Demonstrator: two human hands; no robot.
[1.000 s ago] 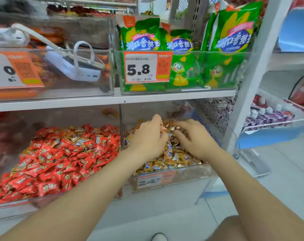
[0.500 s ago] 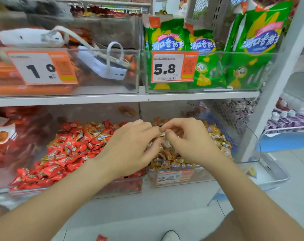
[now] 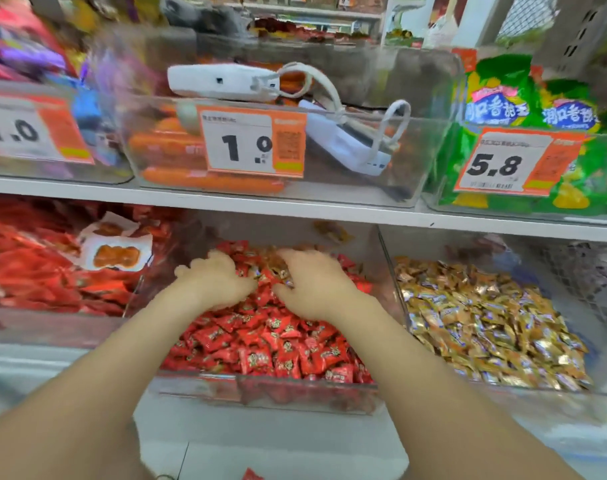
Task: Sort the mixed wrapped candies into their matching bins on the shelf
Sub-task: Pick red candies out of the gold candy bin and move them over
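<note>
I'm facing a white shop shelf with three clear bins on its lower level and three orange price tags above. The left bin holds red snack packets. In the middle bin, my left hand and right hand lie on the red wrapped candies, fingers bent down. Blur hides whether either hand holds anything. The right bin holds gold wrapped candies.

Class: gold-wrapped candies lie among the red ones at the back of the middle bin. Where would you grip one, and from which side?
Probably pinch a gold-wrapped candy by a wrapper edge, reaching from the front over the low front wall of the bin: it lies loose atop the red candies, and the shelf board overhangs the back.
</note>
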